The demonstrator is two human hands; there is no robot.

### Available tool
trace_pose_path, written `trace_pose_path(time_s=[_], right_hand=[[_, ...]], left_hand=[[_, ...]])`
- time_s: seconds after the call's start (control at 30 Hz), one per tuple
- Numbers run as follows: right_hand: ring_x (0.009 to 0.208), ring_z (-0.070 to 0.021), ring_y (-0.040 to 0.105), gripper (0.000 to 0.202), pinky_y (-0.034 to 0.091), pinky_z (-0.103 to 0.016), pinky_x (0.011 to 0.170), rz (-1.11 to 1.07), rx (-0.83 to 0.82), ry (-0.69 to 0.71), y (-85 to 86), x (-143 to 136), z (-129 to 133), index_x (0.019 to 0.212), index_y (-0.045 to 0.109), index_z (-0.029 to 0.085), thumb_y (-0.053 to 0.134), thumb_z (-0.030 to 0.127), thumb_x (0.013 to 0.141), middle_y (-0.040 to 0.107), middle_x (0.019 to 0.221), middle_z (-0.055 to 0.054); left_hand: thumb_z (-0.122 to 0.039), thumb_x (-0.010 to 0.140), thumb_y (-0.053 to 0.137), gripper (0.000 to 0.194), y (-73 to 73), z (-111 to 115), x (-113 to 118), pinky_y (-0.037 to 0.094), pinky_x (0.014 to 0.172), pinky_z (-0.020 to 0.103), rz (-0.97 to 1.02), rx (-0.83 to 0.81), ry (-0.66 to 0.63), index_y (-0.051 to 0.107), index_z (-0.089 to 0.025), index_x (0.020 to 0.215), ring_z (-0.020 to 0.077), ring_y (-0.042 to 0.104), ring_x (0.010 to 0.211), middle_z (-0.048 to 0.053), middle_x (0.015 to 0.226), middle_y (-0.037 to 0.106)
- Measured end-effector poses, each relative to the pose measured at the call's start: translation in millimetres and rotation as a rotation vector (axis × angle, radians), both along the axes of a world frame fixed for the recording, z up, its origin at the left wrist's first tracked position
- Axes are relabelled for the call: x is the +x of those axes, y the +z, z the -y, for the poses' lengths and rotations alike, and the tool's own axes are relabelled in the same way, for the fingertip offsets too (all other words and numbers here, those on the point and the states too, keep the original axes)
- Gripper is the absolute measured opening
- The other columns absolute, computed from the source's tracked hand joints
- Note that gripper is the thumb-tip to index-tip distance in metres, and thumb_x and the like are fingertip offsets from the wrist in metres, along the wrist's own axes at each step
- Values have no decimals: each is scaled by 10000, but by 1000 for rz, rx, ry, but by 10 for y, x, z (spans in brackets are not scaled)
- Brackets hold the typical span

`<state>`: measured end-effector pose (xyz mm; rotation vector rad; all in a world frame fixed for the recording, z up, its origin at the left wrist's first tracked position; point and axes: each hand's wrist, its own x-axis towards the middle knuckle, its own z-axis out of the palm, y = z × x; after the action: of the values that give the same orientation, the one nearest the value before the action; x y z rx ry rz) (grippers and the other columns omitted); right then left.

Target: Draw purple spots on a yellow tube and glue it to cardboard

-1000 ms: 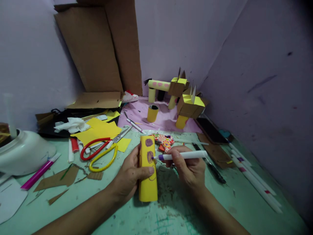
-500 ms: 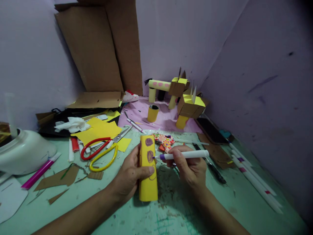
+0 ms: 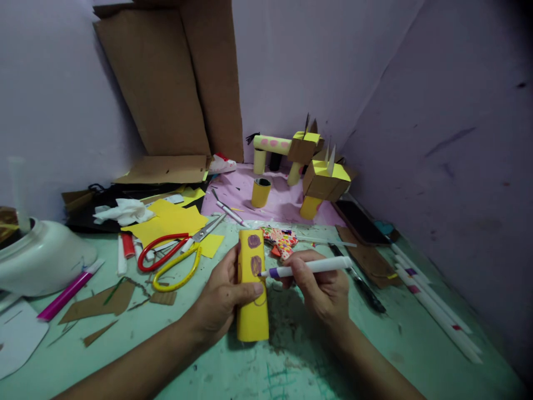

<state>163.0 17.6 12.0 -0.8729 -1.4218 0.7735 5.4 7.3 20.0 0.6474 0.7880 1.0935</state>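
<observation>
- Scissors (image 3: pixel 200 234): lying on the worktop (image 3: pixel 175 355), blades apart, red and yellow handles.
- Left hand (image 3: pixel 227 291): closed around the yellow tube (image 3: pixel 252 319), thumb across its front.
- Yellow tube: in front of the person, between the hands; two spots coloured, one outline below. Contact with worktop cannot be told.
- Right hand (image 3: pixel 322 291): pinching the white marker (image 3: pixel 322 265), tip at the second spot's edge.
- White sticks (image 3: pixel 437 314): lying at far right.

Left fingers (image 3: pixel 245 293) grip yellow tube (image 3: pixel 252 325), right fingers (image 3: pixel 305 278) marker (image 3: pixel 328 264)

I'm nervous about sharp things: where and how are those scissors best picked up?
Probably grip the scissors by the red and yellow loops, coming from the near side: these rounded ends lie closer, while the blades point away.
</observation>
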Motion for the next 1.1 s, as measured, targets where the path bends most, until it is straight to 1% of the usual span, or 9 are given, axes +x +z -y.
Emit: trace_pose_path(time_s=[0.3, 0.5, 0.7, 0.93, 1.1], right_hand=[[480, -127, 574, 220, 472, -237, 451, 30, 1, 17, 0, -16, 12, 763, 650, 176, 561, 320, 904, 632, 574, -1], [482, -121, 574, 178, 468, -226, 454, -5, 0, 4, 0, -2, 5, 774, 662, 180, 569, 264, 902, 627, 565, 9], [493, -125, 581, 161, 466, -229, 459, 11, 7, 19, -20, 12, 17, 790, 661, 179, 574, 259, 899, 638, 589, 2], [526, -112, 577, 123, 463, -211, 483, -6, 55, 37, -30, 12, -15, 840, 663, 195, 562, 209, 909, 630, 637, 12], [528, -104, 565, 118, 457, -201, 491, -1, 20, 55, -41, 15, -5, 832, 662, 204, 572, 208, 907, 623, 627, 22]], left_hand=[[-94, 535, 763, 789, 22, 1, 21, 467, 824, 317, -18, 1, 20, 487, -192, 1268, 258, 594, 1011, 70, 1086, 673], [-91, 559, 750, 822, 5, 1, 17, 457, 852, 333, -13, 4, 8, 435, -185, 1312, 262, 575, 1045, 84, 1163, 640], [-93, 558, 749, 830, 20, -4, 17, 453, 844, 315, -22, 10, 10, 416, -163, 1315, 262, 566, 1057, 89, 1150, 643], [-95, 576, 750, 793, 1, 7, 17, 457, 852, 309, -20, 40, -6, 434, -173, 1299, 258, 570, 1065, 76, 1138, 652], [-95, 569, 752, 791, -1, 10, 17, 456, 838, 303, -32, 32, 0, 441, -176, 1291, 248, 569, 1041, 68, 1118, 653]])
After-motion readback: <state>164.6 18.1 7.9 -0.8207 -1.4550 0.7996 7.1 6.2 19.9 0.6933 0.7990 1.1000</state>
